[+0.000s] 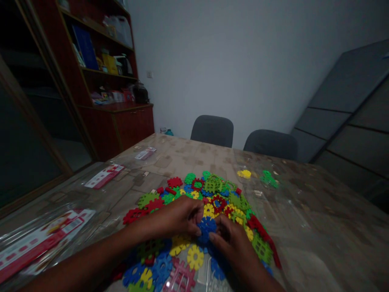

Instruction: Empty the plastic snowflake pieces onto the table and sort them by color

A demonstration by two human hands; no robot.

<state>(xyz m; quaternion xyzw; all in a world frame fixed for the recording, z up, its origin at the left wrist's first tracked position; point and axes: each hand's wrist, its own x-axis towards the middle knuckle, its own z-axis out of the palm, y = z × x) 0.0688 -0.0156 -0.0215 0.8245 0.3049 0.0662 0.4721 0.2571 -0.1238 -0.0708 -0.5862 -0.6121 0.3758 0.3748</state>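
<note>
In the head view, the left hand (179,217) and the right hand (232,239) meet low over the tabletop (319,227). Both pinch one blue gear (206,226) with their fingertips, right above the pile (212,190) of bright pieces. The blue gear looks light, hard and thin, I think. The teeth on its edge look like the best spot to hold.
</note>
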